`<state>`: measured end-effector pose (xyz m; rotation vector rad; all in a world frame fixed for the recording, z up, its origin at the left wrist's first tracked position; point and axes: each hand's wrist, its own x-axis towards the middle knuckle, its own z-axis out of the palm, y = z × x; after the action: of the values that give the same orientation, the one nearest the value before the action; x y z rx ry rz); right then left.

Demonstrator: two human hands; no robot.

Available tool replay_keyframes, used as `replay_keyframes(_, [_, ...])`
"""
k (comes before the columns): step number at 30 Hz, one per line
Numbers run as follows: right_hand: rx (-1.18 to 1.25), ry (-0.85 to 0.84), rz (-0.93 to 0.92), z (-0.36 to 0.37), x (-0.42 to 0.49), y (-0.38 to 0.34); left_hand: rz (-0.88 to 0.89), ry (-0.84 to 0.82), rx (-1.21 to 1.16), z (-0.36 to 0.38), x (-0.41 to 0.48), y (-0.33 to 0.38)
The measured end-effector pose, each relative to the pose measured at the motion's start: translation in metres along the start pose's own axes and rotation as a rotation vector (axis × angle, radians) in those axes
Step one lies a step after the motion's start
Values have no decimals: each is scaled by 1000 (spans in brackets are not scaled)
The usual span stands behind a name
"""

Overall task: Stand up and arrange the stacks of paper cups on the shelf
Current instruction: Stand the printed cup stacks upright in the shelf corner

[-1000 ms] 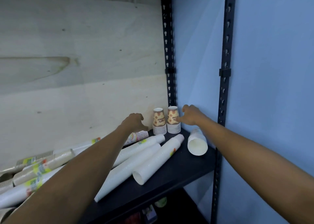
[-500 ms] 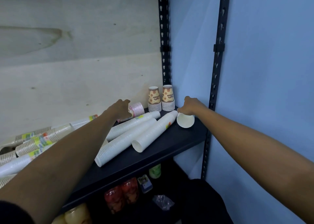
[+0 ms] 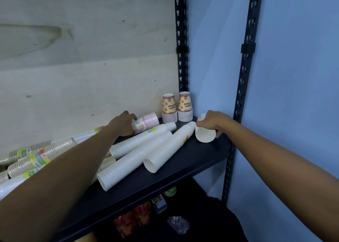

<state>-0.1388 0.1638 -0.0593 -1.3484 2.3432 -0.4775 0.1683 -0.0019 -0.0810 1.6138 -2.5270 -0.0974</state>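
The left edge of the frame cuts off the wrapped stacks (image 3: 33,159) with green and yellow labels, and the left forearm covers part of them, so their number cannot be told. Under the dark shelf (image 3: 183,172), at the bottom centre, reddish jars (image 3: 132,221) and a crumpled plastic bag (image 3: 178,224) sit in shadow, hard to make out.

The left hand (image 3: 122,123), at mid-frame, is curled round the near end of a pink-striped stack (image 3: 146,122) lying on its side by the wooden back board (image 3: 82,58); most of its fingertips are hidden behind the hand. The right hand (image 3: 211,122), right of centre, grips a short white stack (image 3: 204,136) lying near the shelf's right end with its open mouth toward the camera, fingers bent over the top and thumb at its right side.

Between the hands three long white stacks (image 3: 139,140) lie slanting side by side, touching. Behind them, in the back right corner, two patterned stacks (image 3: 169,109) stand upside down just beside each other, next to the black post (image 3: 180,39).
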Motion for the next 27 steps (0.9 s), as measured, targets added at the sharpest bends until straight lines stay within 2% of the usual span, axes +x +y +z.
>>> replay_keyframes(3, [36,-5,2,-2,-1,3,48,3,-85,4,1,-3])
replay_keyframes(6, [109,22,9,-3,-2,9,72,84,-188,0,7,2])
replay_keyframes(11, [99,182,-12,-1,5,14,66,233,-438,-29,5,43])
replay_keyframes(16, [272,338,-157,6,14,16,151,423,-666,-51,7,80])
replay_keyframes(22, [412,525,-318,16,25,16,193,396,-857,-46,20,121])
replay_keyframes(27, [520,540,-342,26,42,21,227,380,-919,-21,40,140])
